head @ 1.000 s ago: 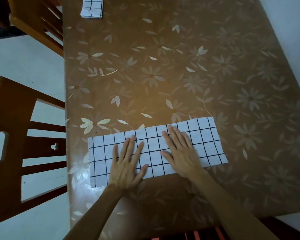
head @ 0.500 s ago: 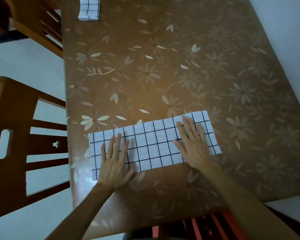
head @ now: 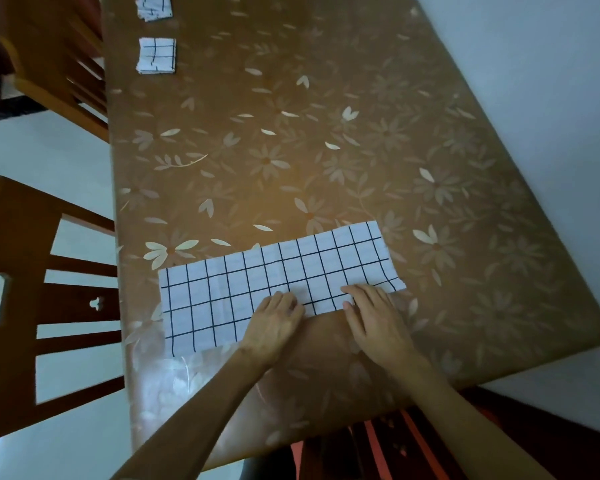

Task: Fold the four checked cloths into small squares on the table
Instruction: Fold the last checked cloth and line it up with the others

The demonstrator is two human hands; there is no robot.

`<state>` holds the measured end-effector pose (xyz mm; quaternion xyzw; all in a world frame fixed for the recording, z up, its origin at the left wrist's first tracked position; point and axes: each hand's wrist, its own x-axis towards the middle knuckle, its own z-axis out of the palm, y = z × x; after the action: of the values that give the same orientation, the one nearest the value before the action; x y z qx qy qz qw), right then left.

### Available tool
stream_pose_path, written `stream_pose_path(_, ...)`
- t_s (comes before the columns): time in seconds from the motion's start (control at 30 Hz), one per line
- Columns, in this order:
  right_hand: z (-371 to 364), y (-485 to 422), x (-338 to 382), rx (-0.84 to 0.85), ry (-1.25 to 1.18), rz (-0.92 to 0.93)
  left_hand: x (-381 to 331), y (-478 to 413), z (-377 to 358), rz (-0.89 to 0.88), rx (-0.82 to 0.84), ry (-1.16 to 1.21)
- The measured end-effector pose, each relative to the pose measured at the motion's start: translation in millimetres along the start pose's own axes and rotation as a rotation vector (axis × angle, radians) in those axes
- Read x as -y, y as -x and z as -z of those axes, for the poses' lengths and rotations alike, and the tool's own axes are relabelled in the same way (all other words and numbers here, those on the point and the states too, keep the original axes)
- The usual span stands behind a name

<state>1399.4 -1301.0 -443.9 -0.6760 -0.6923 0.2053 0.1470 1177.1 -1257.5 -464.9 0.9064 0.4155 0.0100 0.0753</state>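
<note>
While the checked cloth (head: 257, 289) lies flat as a long strip toward the near side of the brown flowered surface (head: 326, 150), we find both hands at its near edge. Its long axis runs left to right, the right end angled slightly farther away. The left hand (head: 274, 323) sits about midway along that edge, and the right hand (head: 374, 317) is close to the right end. The fingers (head: 355, 295) of each are curled onto the hem, seemingly pinching it. Fabric spreads from them toward the far side and well to the left, where the left hand is nearer. We judge another fold comes next. Two folded squares (head: 156, 55) wait at the far left.
</note>
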Motion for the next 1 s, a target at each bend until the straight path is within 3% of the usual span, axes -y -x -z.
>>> stream_pose_path(0.13,2.5,1.3,-3.2,0.017,0.113,0.034,-0.4,7.6,15.4,0.037,-0.066,0.148)
stream_pose_path(0.37,36.3,-27.4,12.0,-0.271,0.072,0.202,-1.3,14.4,52.5,0.128,-0.053,0.227)
stream_pose_path(0.43,49.8,-34.5,20.5,-0.313,0.062,0.248,-2.4,12.4,58.1,0.231,-0.009,0.255)
stream_pose_path(0.53,69.6,-39.7,31.1,-0.34,0.029,0.268,-4.7,8.2,70.1,0.41,-0.149,0.346)
stream_pose_path(0.67,89.9,-27.9,41.2,-0.208,-0.089,0.233,0.7,-2.2,94.1,0.593,-0.282,0.547)
stream_pose_path(0.8,103.5,-9.3,47.4,0.016,-0.37,0.148,9.3,-11.9,128.2,0.497,-0.399,0.846)
stream_pose_path(0.93,108.9,-15.1,44.8,-0.136,-0.435,0.05,7.8,-10.7,157.1,0.411,-0.32,1.059)
stream_pose_path(1.0,114.1,-21.7,46.0,-0.115,-0.54,-0.049,4.8,-7.9,167.2,0.424,-0.263,1.197)
